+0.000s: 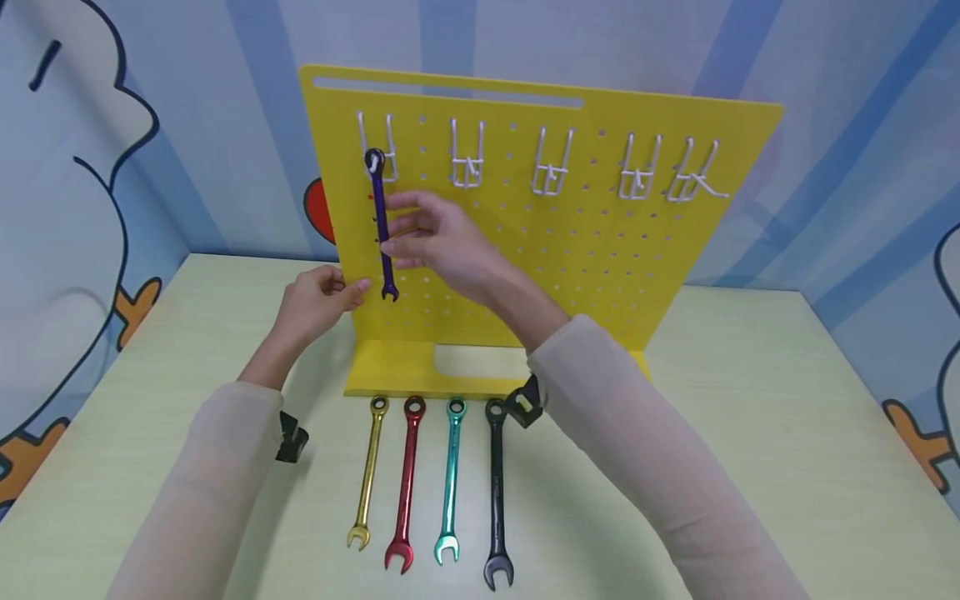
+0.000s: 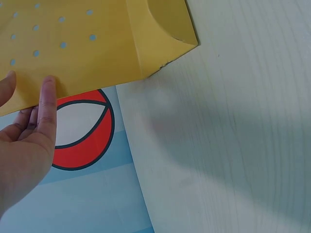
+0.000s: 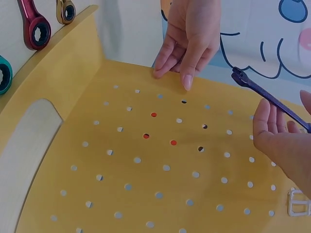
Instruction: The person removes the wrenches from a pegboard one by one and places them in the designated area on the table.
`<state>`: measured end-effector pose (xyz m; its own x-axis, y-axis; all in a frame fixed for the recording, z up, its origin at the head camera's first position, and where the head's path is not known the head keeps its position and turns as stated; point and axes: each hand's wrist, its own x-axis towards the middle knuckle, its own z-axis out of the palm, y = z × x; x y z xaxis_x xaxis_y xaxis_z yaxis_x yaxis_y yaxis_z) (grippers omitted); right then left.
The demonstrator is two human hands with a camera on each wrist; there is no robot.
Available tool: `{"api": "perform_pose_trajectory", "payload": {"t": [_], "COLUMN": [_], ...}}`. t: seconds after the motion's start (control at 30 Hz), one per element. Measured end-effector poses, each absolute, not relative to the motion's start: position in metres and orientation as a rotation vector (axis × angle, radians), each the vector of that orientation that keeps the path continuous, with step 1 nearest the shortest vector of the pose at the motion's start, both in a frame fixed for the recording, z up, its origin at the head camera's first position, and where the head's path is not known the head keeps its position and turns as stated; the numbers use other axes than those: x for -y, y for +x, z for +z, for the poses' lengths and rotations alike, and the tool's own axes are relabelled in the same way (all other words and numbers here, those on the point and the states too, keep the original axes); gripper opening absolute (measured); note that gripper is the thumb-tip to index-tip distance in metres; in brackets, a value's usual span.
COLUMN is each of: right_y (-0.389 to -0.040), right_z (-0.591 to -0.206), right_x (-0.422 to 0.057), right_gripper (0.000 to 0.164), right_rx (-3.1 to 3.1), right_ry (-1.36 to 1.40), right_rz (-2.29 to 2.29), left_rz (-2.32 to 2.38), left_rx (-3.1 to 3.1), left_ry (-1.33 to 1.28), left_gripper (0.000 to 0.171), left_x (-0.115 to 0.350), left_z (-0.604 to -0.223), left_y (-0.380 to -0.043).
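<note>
A purple combination wrench (image 1: 380,218) is upright at the left of a yellow pegboard (image 1: 675,114), its ring end around the tip of the leftmost white wire hook (image 1: 390,137). My right hand (image 1: 453,246) pinches its shank between thumb and fingers; the right wrist view shows the wrench (image 3: 272,101) across these fingers. My left hand (image 1: 309,302) grips the board's left edge low down, thumb in front. In the left wrist view, a fingertip of this hand (image 2: 29,145) lies against the board's face.
In front of the pegboard's base, a gold wrench (image 1: 368,475), a red wrench (image 1: 408,483), a teal wrench (image 1: 452,475) and a black wrench (image 1: 497,492) lie in a row on the pale table (image 1: 757,467). Several more white hooks (image 1: 551,179) line the board's top. A cartoon-printed wall stands behind.
</note>
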<state>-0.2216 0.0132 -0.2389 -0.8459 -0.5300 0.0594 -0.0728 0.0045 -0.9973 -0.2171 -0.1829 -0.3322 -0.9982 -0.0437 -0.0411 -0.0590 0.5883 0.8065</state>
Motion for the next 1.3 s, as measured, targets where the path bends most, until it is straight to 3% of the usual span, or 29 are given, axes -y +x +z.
{"api": "perform_pose_trajectory", "payload": {"t": [0.3,1.3], "right_y": [-0.217,-0.206], "right_z": [-0.238,-0.231], "right_x": [-0.013,-0.019], "right_gripper": [0.019,0.015], "right_rx": [-2.029,-2.031], "right_ry": [-0.645,-0.717], "right_rz": [-1.877,-1.852], "left_rz": [1.428,1.411], "left_rx": [-2.783,-2.799], "left_ry": [-0.091,-0.108], "left_gripper": [0.055,0.054], "left_x": [0.183,0.182], "left_z": [-0.333,-0.336], "left_y": [-0.217,-0.219]}}
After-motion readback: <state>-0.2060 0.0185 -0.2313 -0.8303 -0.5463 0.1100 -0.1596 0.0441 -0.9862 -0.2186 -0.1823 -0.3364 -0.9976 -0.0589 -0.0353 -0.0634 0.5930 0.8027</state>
